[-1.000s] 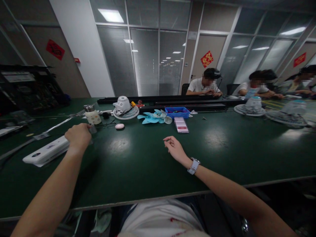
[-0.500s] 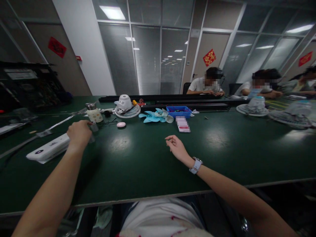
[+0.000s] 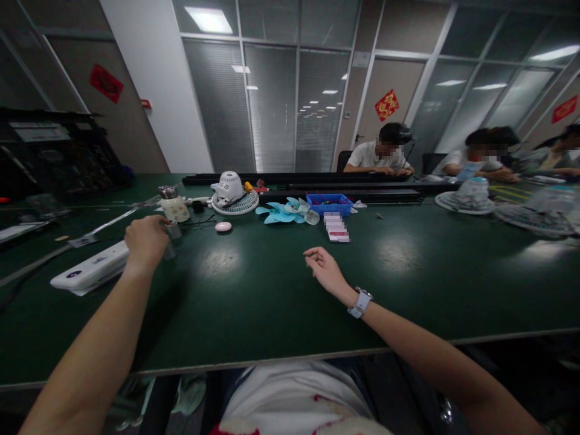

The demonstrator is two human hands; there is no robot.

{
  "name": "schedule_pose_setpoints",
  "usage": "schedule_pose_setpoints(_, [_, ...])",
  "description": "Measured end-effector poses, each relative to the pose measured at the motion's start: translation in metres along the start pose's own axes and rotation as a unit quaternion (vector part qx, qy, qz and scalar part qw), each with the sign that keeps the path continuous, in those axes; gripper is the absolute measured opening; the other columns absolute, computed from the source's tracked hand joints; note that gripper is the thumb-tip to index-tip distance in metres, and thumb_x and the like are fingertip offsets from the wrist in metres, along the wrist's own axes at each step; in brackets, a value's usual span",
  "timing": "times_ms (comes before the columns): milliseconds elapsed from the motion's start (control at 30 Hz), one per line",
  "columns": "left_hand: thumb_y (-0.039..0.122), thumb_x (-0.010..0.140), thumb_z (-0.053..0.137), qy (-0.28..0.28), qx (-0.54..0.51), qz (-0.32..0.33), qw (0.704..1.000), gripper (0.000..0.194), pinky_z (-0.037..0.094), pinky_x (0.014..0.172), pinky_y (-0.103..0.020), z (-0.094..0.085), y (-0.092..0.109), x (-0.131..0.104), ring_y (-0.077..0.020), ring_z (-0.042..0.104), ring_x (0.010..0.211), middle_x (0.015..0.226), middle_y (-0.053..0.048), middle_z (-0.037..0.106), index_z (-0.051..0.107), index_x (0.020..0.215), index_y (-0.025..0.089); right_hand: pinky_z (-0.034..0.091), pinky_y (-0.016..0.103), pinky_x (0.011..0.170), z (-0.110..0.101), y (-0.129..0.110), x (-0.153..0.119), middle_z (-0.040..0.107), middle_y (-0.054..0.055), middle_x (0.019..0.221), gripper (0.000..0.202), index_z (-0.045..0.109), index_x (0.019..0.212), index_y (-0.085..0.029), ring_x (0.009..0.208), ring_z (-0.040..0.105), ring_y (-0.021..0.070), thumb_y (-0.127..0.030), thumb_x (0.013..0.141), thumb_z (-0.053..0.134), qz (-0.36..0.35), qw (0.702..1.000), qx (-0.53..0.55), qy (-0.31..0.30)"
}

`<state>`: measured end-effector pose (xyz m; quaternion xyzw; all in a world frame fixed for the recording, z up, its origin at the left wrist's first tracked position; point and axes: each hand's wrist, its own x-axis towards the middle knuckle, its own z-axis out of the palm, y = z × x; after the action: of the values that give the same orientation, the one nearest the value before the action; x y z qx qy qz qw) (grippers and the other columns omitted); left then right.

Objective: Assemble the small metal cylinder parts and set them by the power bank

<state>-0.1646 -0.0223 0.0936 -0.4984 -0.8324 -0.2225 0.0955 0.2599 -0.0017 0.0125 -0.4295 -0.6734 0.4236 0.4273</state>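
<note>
On the left, my left hand (image 3: pixel 145 240) is closed at a small clear container (image 3: pixel 173 231) that stands beside the white patterned bottle (image 3: pixel 174 204). Its fingers are partly hidden behind the hand. A long white device (image 3: pixel 90 267) lies left of that hand. Over the middle of the green table (image 3: pixel 254 302), my right hand (image 3: pixel 324 269) has loosely spread, slightly curled fingers with nothing in them. A pink oval object (image 3: pixel 223 227) sits between the hands, farther back. Beyond my right hand lies a stack of pale cards (image 3: pixel 336 228).
Blue fan blades (image 3: pixel 283 212), a white fan part (image 3: pixel 230 192) and a blue tray (image 3: pixel 329 203) stand at the back, before long black bars (image 3: pixel 290 179). Another fan part (image 3: pixel 466 202) is on the right. People sit across the table. Dark equipment (image 3: pixel 58 151) stands at far left.
The view has shifted slightly. Both hands keep nearly the same place and pose.
</note>
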Motion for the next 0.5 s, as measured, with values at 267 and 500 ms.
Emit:
schedule_pose_setpoints(267, [0.016,0.079,0.054,-0.008,0.035,-0.022,0.999,0.04,0.046,0.082,-0.04,0.0013,0.0026,-0.0015,-0.0287,0.059,0.095,0.105,-0.015,0.068,0.066,0.116,0.013,0.039,0.024,0.053,0.0004,0.002,0.0002,0.054,-0.001,0.079,0.024,0.056,0.102,-0.017,0.061,0.05,0.0104,-0.033,0.085,0.054,0.003,1.0,-0.007,-0.018])
schedule_pose_setpoints(500, [0.016,0.076,0.057,0.0,0.055,-0.056,0.997,0.04,0.048,0.079,-0.039,0.004,0.0018,0.0003,-0.0313,0.061,0.094,0.104,-0.016,0.068,0.069,0.114,0.014,0.037,0.024,0.053,0.001,-0.0009,-0.0007,0.052,-0.002,0.077,0.021,0.057,0.1,-0.017,0.057,0.048,0.0093,-0.031,0.085,0.054,0.002,1.0,-0.012,-0.011])
